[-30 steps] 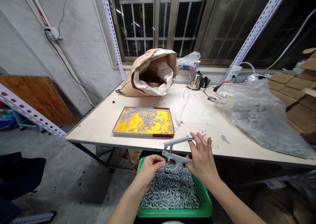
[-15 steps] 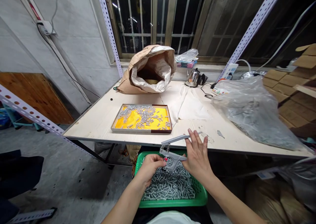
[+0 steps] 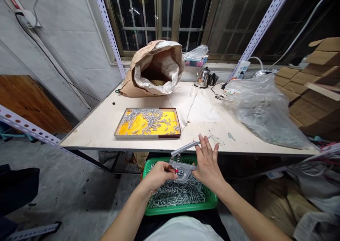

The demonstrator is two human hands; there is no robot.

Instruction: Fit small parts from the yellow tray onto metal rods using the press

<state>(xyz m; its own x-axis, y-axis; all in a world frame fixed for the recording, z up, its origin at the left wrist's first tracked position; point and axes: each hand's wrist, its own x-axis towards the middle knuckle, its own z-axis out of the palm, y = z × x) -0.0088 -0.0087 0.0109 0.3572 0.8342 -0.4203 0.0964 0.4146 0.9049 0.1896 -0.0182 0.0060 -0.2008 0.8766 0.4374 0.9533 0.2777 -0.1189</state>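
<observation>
In the head view, my right hand [image 3: 208,159] holds a grey plier-like hand tool [image 3: 183,167] with a coil spring between its arms. Its fingers lie over the raised upper lever, and the thumb side meets the lower handle. My left hand [image 3: 159,175] is closed in a pinch at the tool's head, beside a small red part [image 3: 176,170]. What the fingertips grip there is hidden. Below both hands sits a green plastic basket [image 3: 180,209], filled with small silvery ridged metal pieces [image 3: 176,195] that look like springs or screws.
A shallow tray [image 3: 136,137] with a yellow bottom and similar pieces stands on the pale table [image 3: 92,135]. Behind it lies an open paper sack [image 3: 130,81]. A metal kettle [image 3: 203,78], a clear plastic bag [image 3: 260,110] and cardboard boxes [image 3: 310,103] are farther right.
The whole view has shifted, so the table and its things appear higher and farther left. Both hands stay at the tool, whose upper lever now slants slightly more steeply.
</observation>
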